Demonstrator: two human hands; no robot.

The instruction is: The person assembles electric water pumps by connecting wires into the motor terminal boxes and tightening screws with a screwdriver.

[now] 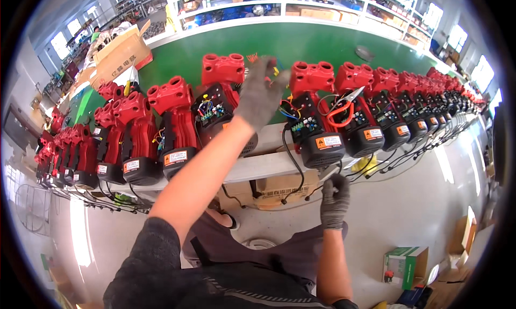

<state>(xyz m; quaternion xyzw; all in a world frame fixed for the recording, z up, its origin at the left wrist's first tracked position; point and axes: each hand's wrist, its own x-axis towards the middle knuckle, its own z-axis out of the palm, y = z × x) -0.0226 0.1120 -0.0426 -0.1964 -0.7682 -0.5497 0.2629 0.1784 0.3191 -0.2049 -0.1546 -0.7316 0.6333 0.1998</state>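
My left hand (260, 94), in a grey glove, reaches over the bench beside a red power-tool body with a black motor end (223, 70). Small coloured wires (276, 71) show by its fingertips; blur hides whether it grips them. My right hand (335, 201), gloved too, is held low before the bench edge with its fingers curled. A pale, thin piece (328, 172) shows just above those fingers; whether they hold it I cannot make out. Close to that hand stands another red unit (317, 115) with an exposed circuit board and wires. Orange-handled scissors (342, 113) lie across the unit to its right.
Rows of similar red units (177, 121) line the bench on both sides, their black cords (293, 172) hanging over the front edge. A cardboard box (121, 54) stands at the far left of the green bench top (317, 40). A grey dish (365, 53) sits at the back.
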